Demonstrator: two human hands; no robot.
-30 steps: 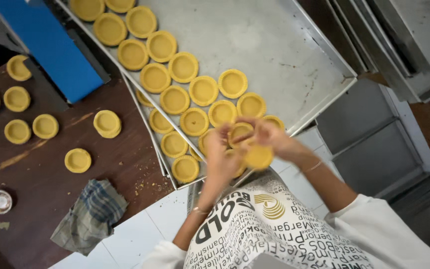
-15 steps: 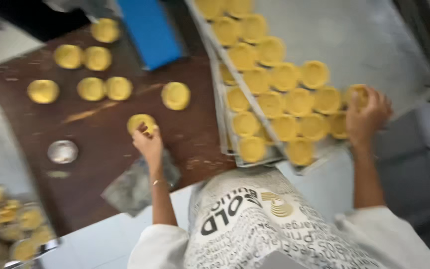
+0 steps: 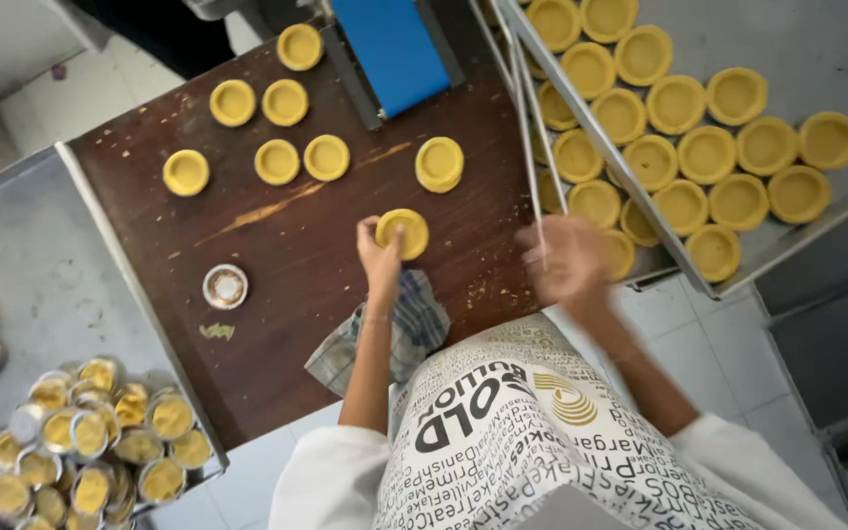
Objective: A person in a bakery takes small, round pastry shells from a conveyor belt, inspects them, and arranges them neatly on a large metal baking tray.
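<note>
Since half a second ago right hand has left the far edge of the baking tray and swung back toward the body, now blurred over the tray's near corner; left hand has kept to the same pastry shell. Head view only: left hand on the dark wooden board, fingers pinched on the rim of one yellow pastry shell, thumb and fingertips at its left edge, the rest of the shell lying flat on the board beyond the fingers. Grip at the rim likely spares the soft moulded centre, a judgement. Right hand empty as far as shown, fingers loosely spread, but motion blur leaves that uncertain. Seven more loose shells sit in a scatter higher on the board, well apart from the hand. Tray holds filled rows of shells, packed edge to edge. Checked cloth lies under the left wrist. Small metal tin stands left of the hand, near. Heap of empty metal moulds at lower left, off the board
</note>
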